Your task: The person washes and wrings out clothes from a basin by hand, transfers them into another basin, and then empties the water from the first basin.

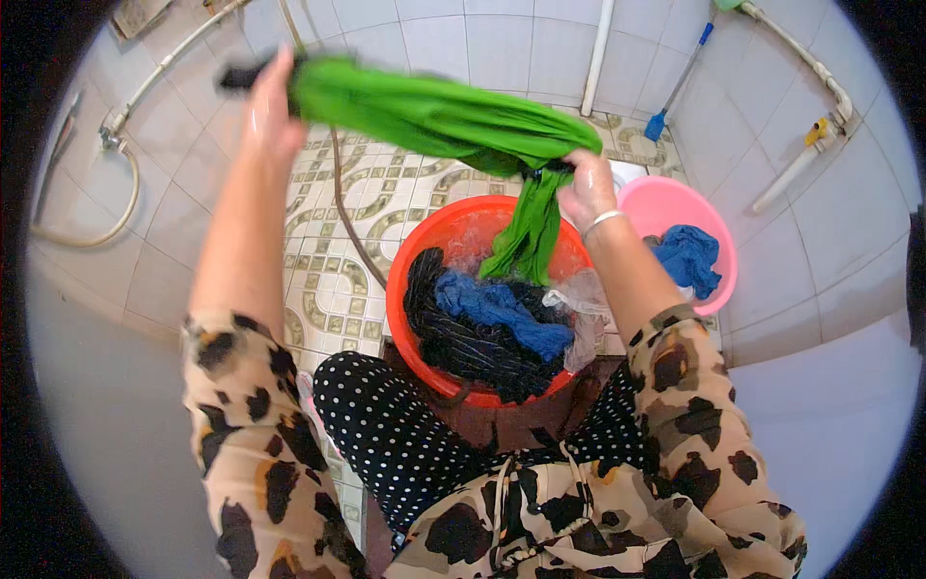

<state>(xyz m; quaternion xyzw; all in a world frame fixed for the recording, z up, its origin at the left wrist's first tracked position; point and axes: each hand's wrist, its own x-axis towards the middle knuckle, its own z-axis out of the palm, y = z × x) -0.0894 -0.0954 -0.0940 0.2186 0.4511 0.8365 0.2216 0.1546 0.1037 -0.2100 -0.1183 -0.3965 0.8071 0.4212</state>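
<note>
A wet green garment (415,111) with black parts is stretched between my two raised hands, above and beyond a red basin. My left hand (270,111), up at the far left, is closed round its black end and blurred by motion. On the right, my right hand (586,188) grips the other end, and a green tail hangs from it down into the red basin (410,352). In that basin lie a black striped cloth (449,333), a blue cloth (506,314) and a pale, sheer-looking cloth (582,304), with water around them.
A pink basin (725,253) holding a blue cloth (690,256) stands right of the red one. A brown hose (345,207) runs across the patterned tile floor (328,265). Pipes (820,72) line the tiled walls; a blue brush (656,125) leans at the back right.
</note>
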